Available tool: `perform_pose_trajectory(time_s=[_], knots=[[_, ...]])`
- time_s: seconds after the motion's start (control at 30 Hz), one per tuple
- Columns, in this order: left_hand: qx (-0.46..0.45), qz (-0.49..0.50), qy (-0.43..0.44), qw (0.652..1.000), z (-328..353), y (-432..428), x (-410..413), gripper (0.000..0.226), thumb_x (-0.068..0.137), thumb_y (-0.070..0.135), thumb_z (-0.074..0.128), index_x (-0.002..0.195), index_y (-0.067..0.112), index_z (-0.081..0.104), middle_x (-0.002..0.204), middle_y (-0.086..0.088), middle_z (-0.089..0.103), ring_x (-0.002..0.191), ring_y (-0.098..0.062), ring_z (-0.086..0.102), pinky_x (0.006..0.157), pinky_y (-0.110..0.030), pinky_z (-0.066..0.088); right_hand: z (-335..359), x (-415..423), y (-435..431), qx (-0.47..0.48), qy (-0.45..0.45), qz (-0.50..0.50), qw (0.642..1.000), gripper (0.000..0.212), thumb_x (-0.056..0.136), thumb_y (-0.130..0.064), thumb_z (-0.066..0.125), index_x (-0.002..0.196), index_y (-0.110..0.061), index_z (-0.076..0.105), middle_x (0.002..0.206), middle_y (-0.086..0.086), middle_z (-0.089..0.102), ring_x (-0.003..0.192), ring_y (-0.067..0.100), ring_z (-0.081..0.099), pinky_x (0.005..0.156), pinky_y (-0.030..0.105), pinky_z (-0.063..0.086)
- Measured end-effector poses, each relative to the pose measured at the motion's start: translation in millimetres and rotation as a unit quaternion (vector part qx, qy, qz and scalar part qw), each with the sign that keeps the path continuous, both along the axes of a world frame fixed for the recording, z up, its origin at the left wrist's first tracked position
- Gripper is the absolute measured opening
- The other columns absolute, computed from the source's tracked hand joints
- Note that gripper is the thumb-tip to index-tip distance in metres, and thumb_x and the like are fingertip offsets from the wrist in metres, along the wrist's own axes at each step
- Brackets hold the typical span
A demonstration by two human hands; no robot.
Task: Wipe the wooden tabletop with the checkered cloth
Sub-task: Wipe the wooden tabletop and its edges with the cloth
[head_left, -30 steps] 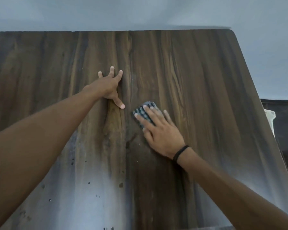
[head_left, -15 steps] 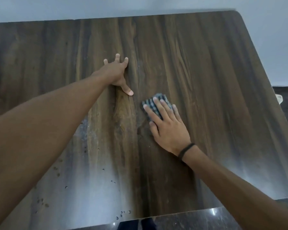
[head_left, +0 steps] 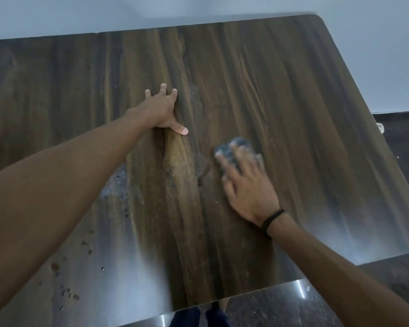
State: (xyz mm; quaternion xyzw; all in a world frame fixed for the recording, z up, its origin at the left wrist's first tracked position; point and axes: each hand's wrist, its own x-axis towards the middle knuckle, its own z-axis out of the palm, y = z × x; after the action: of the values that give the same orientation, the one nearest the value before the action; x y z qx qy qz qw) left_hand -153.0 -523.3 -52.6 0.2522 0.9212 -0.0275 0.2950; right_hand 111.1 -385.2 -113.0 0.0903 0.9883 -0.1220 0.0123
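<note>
The dark wooden tabletop fills most of the view. My right hand lies flat on a folded blue-grey checkered cloth, pressing it to the wood right of centre; only the cloth's far end shows past my blurred fingers. My left hand rests palm down on the bare wood to the left and a little farther away, fingers spread, thumb pointing at the cloth. A black band circles my right wrist.
Water drops and smears dot the near left of the table. A pale wall runs behind the far edge. Dark glossy floor lies below the near edge and to the right.
My right hand has slid the cloth a little to the right, away from my left thumb. My left hand stays planted. My head has tilted, so the near table edge shows more.
</note>
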Motion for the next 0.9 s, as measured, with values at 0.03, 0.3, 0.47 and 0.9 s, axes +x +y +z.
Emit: perform_pose_trajectory(time_s=[0.03, 0.3, 0.47, 0.9], knots=[[-0.010, -0.011, -0.007, 1.000, 1, -3, 5, 0.133, 0.066, 0.064, 0.076, 0.157, 0.019, -0.010, 0.163, -0.011, -0.018, 0.147, -0.047, -0.006, 0.117, -0.058, 0.008, 0, 15, -4, 0.010, -0.005, 0.075, 0.997, 0.058, 0.103, -0.041, 0.027, 0.160, -0.036, 0.022, 0.169, 0.002, 0.013, 0.156, 0.022, 0.010, 0.125, 0.053, 0.009], [-0.110, -0.008, -0.067, 0.992, -8, -17, 59, 0.155, 0.054, 0.064, 0.084, 0.147, 0.025, -0.034, 0.153, -0.006, -0.042, 0.142, -0.052, -0.020, 0.115, -0.064, 0.013, -1, 52, -33, -0.004, -0.013, 0.103, 0.995, 0.057, 0.103, -0.043, 0.028, 0.160, -0.038, 0.021, 0.169, 0.002, 0.013, 0.156, 0.022, 0.010, 0.125, 0.054, 0.008], [-0.060, 0.004, -0.047, 0.997, -6, -23, 64, 0.157, 0.048, 0.063, 0.087, 0.151, 0.027, -0.025, 0.158, -0.003, -0.034, 0.144, -0.050, -0.014, 0.113, -0.067, 0.018, 1, 46, 1, -0.021, -0.009, -0.096, 0.995, 0.057, 0.103, -0.038, 0.033, 0.160, -0.034, 0.024, 0.169, 0.005, 0.015, 0.155, 0.024, 0.011, 0.123, 0.058, 0.013], [-0.027, 0.033, -0.033, 0.999, -12, -42, 90, 0.148, 0.053, 0.060, 0.086, 0.154, 0.029, -0.018, 0.161, 0.001, -0.025, 0.145, -0.048, -0.012, 0.114, -0.064, 0.015, -4, 162, -30, 0.011, -0.007, 0.124, 0.992, 0.058, 0.103, -0.039, 0.033, 0.159, -0.040, 0.020, 0.170, -0.002, 0.011, 0.156, 0.018, 0.010, 0.126, 0.052, 0.008]])
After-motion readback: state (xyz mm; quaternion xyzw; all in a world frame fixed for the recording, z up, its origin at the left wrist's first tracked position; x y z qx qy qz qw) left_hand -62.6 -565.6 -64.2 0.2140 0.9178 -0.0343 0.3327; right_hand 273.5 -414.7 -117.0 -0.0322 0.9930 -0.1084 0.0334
